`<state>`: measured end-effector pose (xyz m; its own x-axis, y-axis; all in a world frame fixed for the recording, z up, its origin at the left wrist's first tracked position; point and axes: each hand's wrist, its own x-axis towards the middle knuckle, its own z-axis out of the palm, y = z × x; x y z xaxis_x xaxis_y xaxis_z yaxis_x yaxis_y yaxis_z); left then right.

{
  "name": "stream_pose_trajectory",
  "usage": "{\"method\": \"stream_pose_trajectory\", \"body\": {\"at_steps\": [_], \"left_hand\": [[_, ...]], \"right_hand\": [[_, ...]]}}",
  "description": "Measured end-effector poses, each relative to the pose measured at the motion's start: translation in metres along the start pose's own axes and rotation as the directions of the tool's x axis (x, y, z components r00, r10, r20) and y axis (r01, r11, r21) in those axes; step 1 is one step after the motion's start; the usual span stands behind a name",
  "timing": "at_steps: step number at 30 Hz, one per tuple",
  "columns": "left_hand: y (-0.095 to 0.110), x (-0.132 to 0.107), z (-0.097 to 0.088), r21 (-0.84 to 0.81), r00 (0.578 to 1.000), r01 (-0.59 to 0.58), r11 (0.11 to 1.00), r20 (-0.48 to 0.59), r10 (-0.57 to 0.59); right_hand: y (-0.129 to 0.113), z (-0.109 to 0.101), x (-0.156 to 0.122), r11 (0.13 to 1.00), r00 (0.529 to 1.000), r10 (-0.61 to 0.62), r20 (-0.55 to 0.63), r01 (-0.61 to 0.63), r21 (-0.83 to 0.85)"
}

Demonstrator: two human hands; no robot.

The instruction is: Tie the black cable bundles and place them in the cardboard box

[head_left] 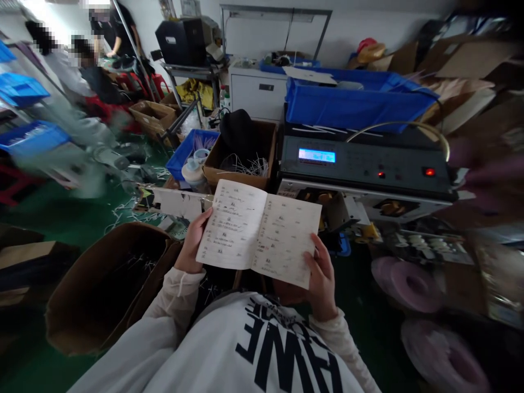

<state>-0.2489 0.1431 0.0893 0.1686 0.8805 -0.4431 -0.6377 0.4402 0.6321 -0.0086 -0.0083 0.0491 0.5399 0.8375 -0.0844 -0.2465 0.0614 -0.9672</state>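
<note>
The left hand (191, 242) holds the left side of an open notebook (258, 233), and the right hand (320, 278) holds its lower right side. Both hands curl around the edges and pinch the paper, so the book stays spread wide. The notebook is up in the air, above the front of a white sweatshirt (245, 344). Both pages show rows of handwriting from top to bottom, and no pen can be seen. Near on the left is a brown cardboard box (102, 284) with thin white bits inside. Past the book is another brown box (241, 179) with white wires (245, 165), beside a blue crate (186, 153). On the far right is a gray machine (362, 166) with a lit blue screen (316, 155), and near on the right are pink spools (413, 286)
</note>
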Motion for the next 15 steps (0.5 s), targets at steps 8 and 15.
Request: {"method": "stream_pose_trajectory", "body": {"at_steps": [8,15], "left_hand": [[0.0016,-0.0026,0.0021,0.033,1.0,-0.004,0.999,-0.026,0.005],[0.0008,-0.0008,0.0001,0.048,0.997,-0.034,0.998,-0.06,0.037]], "right_hand": [[0.0024,-0.0021,0.0003,1.0,1.0,0.005,-0.006,-0.005,0.018],[0.0042,-0.0032,0.0007,1.0,1.0,-0.002,-0.002,0.002,-0.01]]}}
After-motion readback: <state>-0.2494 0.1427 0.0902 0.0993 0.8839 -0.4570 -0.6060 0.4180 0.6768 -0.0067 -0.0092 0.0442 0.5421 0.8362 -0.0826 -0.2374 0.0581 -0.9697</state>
